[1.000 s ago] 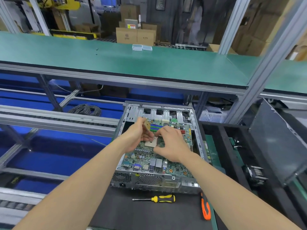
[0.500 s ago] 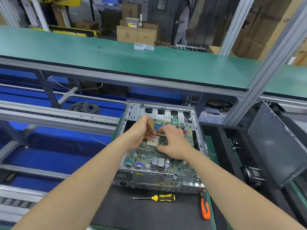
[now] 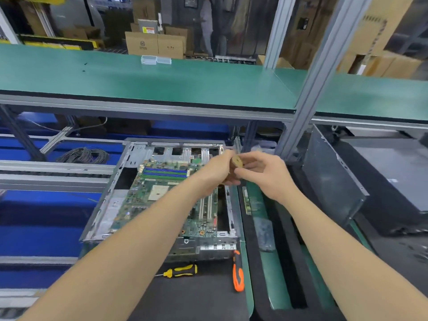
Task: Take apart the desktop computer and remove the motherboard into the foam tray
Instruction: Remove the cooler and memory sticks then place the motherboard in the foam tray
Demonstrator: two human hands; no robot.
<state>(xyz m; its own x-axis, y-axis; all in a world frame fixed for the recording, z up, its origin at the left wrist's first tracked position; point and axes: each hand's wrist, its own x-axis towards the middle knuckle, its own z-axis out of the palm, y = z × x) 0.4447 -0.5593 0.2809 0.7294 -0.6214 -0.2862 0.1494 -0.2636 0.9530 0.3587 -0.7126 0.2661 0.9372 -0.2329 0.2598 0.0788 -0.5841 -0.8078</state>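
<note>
Head view: we hold a small tan chip (image 3: 236, 161) between both hands, the left hand (image 3: 217, 172) and right hand (image 3: 266, 176) each pinching it, above the far right corner of the case (image 3: 111, 207). The motherboard (image 3: 162, 198) sits in that open case at about 8 o'clock from the hands, long axis running 6 to 12 — our left hand is nearer. The foam tray (image 3: 283, 262) lies at 5 o'clock, the right hand's side.

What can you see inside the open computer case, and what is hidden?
The motherboard lies inside the case, showing memory slots and a bare square socket. The left forearm covers part of its near right side.
</note>
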